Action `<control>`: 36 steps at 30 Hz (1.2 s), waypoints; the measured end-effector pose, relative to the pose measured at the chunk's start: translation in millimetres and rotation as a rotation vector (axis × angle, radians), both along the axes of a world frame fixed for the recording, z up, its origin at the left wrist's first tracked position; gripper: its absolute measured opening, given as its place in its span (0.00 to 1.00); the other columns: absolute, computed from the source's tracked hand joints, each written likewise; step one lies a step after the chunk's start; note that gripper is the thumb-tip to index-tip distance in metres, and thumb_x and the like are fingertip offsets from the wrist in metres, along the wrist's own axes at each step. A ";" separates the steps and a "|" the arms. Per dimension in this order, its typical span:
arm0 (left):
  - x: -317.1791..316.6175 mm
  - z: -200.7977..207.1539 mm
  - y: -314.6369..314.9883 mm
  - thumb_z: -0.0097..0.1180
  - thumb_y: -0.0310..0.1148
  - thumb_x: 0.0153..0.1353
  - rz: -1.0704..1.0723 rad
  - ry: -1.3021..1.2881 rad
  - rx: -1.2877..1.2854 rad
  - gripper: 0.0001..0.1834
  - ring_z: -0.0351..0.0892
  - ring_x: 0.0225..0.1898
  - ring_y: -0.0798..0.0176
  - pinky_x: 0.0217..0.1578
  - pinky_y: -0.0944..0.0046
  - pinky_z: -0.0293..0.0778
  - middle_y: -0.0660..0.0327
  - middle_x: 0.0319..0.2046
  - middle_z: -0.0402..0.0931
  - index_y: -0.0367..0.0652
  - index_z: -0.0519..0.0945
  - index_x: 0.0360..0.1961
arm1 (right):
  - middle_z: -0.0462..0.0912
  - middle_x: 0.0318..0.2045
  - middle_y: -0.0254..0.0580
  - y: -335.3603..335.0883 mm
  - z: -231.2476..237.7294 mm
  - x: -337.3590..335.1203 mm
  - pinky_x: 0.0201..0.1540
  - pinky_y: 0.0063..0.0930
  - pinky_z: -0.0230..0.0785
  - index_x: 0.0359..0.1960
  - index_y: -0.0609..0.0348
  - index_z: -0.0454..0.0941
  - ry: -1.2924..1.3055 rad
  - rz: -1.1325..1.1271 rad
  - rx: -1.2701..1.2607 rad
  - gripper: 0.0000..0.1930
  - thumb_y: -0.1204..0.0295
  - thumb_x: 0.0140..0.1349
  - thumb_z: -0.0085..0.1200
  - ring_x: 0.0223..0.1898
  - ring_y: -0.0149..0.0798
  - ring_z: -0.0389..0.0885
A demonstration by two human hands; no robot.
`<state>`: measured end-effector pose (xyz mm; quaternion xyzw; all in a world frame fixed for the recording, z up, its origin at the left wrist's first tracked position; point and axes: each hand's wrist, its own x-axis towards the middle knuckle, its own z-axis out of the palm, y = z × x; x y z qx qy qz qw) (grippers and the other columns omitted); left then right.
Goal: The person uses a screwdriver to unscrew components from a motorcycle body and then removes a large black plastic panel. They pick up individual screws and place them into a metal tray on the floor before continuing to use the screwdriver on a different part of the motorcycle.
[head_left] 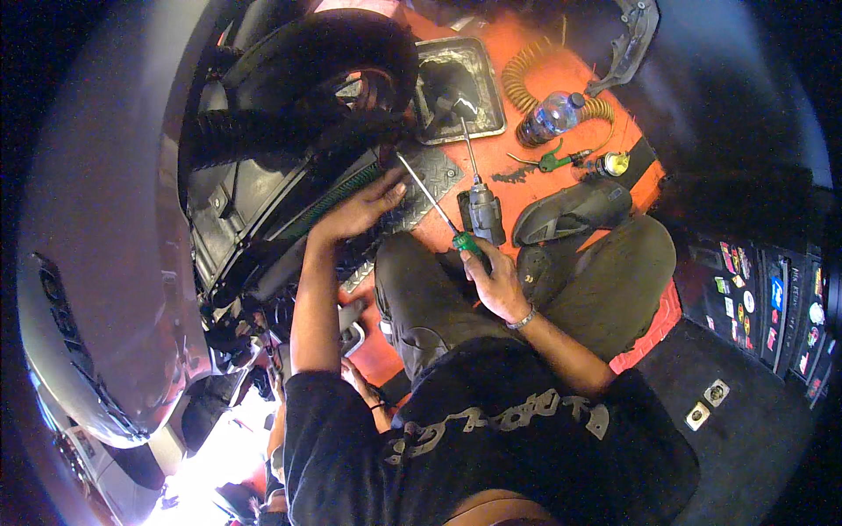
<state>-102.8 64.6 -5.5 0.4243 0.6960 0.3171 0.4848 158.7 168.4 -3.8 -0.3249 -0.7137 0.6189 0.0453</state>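
My right hand [500, 285] is closed round the green handle of a screwdriver [431, 196]. The long shaft slants up and left, its tip beside the dark underside of a motor scooter [254, 210]. My left hand [361, 209] reaches along the scooter's side with fingers stretched out, close to that shaft. It appears to hold nothing; whether its fingertips touch the scooter I cannot tell. Between my knees and the scooter, a dark cordless driver [483, 215] with a long bit lies on the floor. The scooter's rear wheel [324, 66] is at the top left.
A grimy metal tray [491, 88] sits past the driver. Nearby are a coiled yellow air hose [517, 79], a plastic bottle [551, 118], a green air blow gun [554, 160], a small can [612, 164] and a sandal [572, 213]. Another person's hand [358, 381] shows at lower left.
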 end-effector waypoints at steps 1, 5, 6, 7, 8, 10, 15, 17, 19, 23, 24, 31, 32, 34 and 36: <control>2.2 0.5 2.8 0.36 0.55 0.68 -0.004 -0.007 0.003 0.37 0.50 0.68 0.56 0.65 0.61 0.48 0.48 0.66 0.53 0.37 0.54 0.67 | 0.82 0.29 0.48 -0.3 -4.0 1.4 0.36 0.33 0.71 0.46 0.63 0.76 0.046 -0.025 0.043 0.18 0.60 0.64 0.49 0.29 0.39 0.81; 1.3 -5.3 5.9 0.37 0.57 0.67 -0.038 -0.061 0.065 0.39 0.48 0.69 0.54 0.66 0.61 0.46 0.47 0.67 0.50 0.37 0.52 0.67 | 0.80 0.26 0.46 -2.1 -6.0 2.8 0.33 0.32 0.71 0.45 0.64 0.76 0.081 -0.031 0.124 0.18 0.61 0.64 0.49 0.25 0.36 0.79; -0.3 -9.3 4.3 0.37 0.57 0.67 -0.043 -0.085 0.070 0.39 0.47 0.69 0.54 0.66 0.61 0.45 0.47 0.68 0.49 0.36 0.52 0.67 | 0.79 0.24 0.44 -4.2 -2.0 1.5 0.31 0.31 0.70 0.46 0.64 0.76 0.068 -0.041 0.081 0.18 0.61 0.64 0.49 0.23 0.35 0.77; -1.3 -12.6 1.5 0.37 0.57 0.67 -0.041 -0.082 0.072 0.39 0.47 0.69 0.54 0.66 0.61 0.45 0.47 0.68 0.49 0.36 0.52 0.67 | 0.78 0.22 0.43 -5.8 0.5 0.3 0.29 0.29 0.70 0.46 0.64 0.76 0.055 -0.050 0.037 0.17 0.62 0.64 0.49 0.22 0.33 0.76; -2.4 -15.5 -1.4 0.38 0.57 0.66 -0.025 -0.047 0.073 0.40 0.46 0.69 0.53 0.66 0.61 0.44 0.47 0.68 0.48 0.36 0.51 0.67 | 0.78 0.22 0.43 -7.0 -0.7 -0.3 0.29 0.29 0.70 0.46 0.64 0.76 0.058 -0.047 0.038 0.17 0.62 0.64 0.49 0.22 0.33 0.76; -1.6 -16.2 -1.3 0.39 0.57 0.66 -0.013 -0.017 0.076 0.40 0.45 0.70 0.52 0.66 0.60 0.43 0.46 0.68 0.48 0.35 0.51 0.67 | 0.77 0.19 0.40 -8.6 -8.3 2.1 0.27 0.28 0.68 0.47 0.64 0.75 0.066 -0.067 -0.006 0.17 0.64 0.64 0.49 0.20 0.32 0.75; 1.3 -5.6 1.3 0.39 0.57 0.66 -0.042 0.126 0.048 0.40 0.43 0.70 0.50 0.67 0.59 0.42 0.46 0.68 0.46 0.37 0.51 0.67 | 0.75 0.17 0.38 -8.2 -10.2 1.7 0.26 0.28 0.68 0.47 0.64 0.75 0.073 -0.059 0.053 0.16 0.64 0.64 0.49 0.19 0.31 0.74; -0.7 -8.0 -2.7 0.39 0.57 0.65 -0.050 0.185 0.042 0.40 0.43 0.70 0.50 0.67 0.58 0.42 0.46 0.68 0.46 0.38 0.51 0.68 | 0.75 0.16 0.38 -12.4 -10.0 0.2 0.26 0.28 0.68 0.46 0.64 0.75 0.093 -0.070 0.060 0.16 0.64 0.64 0.49 0.19 0.31 0.74; 0.1 -8.9 -1.1 0.40 0.57 0.65 -0.065 0.234 0.042 0.40 0.43 0.70 0.50 0.67 0.58 0.42 0.46 0.68 0.45 0.39 0.51 0.68 | 0.74 0.16 0.37 -15.2 -11.9 2.2 0.25 0.28 0.68 0.45 0.64 0.76 0.078 -0.096 0.052 0.15 0.65 0.64 0.49 0.18 0.31 0.74; 3.9 4.8 6.0 0.40 0.58 0.65 -0.058 0.061 0.096 0.40 0.43 0.70 0.50 0.67 0.57 0.42 0.46 0.68 0.46 0.41 0.51 0.68 | 0.74 0.16 0.37 -17.0 -10.7 0.6 0.25 0.28 0.67 0.44 0.64 0.76 0.102 -0.117 0.032 0.15 0.65 0.64 0.49 0.18 0.31 0.74; 4.4 8.6 5.3 0.40 0.58 0.65 -0.061 0.037 0.106 0.40 0.43 0.70 0.50 0.67 0.57 0.43 0.45 0.68 0.46 0.40 0.51 0.68 | 0.74 0.16 0.36 -17.6 -9.9 -0.2 0.25 0.27 0.66 0.43 0.64 0.76 0.103 -0.115 0.027 0.15 0.64 0.64 0.49 0.18 0.30 0.74; -2.1 -24.1 -1.5 0.40 0.58 0.65 -0.031 0.087 0.079 0.41 0.44 0.70 0.50 0.67 0.57 0.43 0.45 0.68 0.47 0.38 0.51 0.68 | 0.71 0.19 0.32 -8.1 5.6 -0.4 0.12 0.16 0.51 0.43 0.62 0.75 0.025 -0.111 -0.598 0.18 0.59 0.66 0.45 0.11 0.21 0.60; -1.1 -24.7 -1.9 0.40 0.58 0.65 -0.019 0.045 0.094 0.41 0.44 0.70 0.49 0.67 0.57 0.43 0.45 0.68 0.47 0.38 0.52 0.67 | 0.71 0.19 0.32 -5.5 8.7 0.0 0.12 0.16 0.51 0.43 0.62 0.75 0.024 -0.113 -0.596 0.18 0.59 0.66 0.45 0.11 0.21 0.60; -0.3 -23.3 -1.6 0.41 0.58 0.64 -0.010 0.004 0.111 0.41 0.44 0.70 0.49 0.67 0.57 0.42 0.44 0.68 0.47 0.37 0.52 0.67 | 0.71 0.19 0.33 -1.5 13.6 1.4 0.10 0.15 0.49 0.42 0.60 0.74 0.040 -0.063 -0.605 0.19 0.55 0.67 0.44 0.09 0.20 0.60; -1.0 -19.1 1.1 0.41 0.57 0.65 -0.028 0.117 0.095 0.41 0.44 0.70 0.50 0.67 0.58 0.42 0.45 0.68 0.47 0.37 0.52 0.67 | 0.71 0.18 0.33 -4.2 8.7 1.6 0.10 0.15 0.50 0.42 0.60 0.74 0.043 -0.074 -0.590 0.19 0.55 0.66 0.44 0.09 0.20 0.59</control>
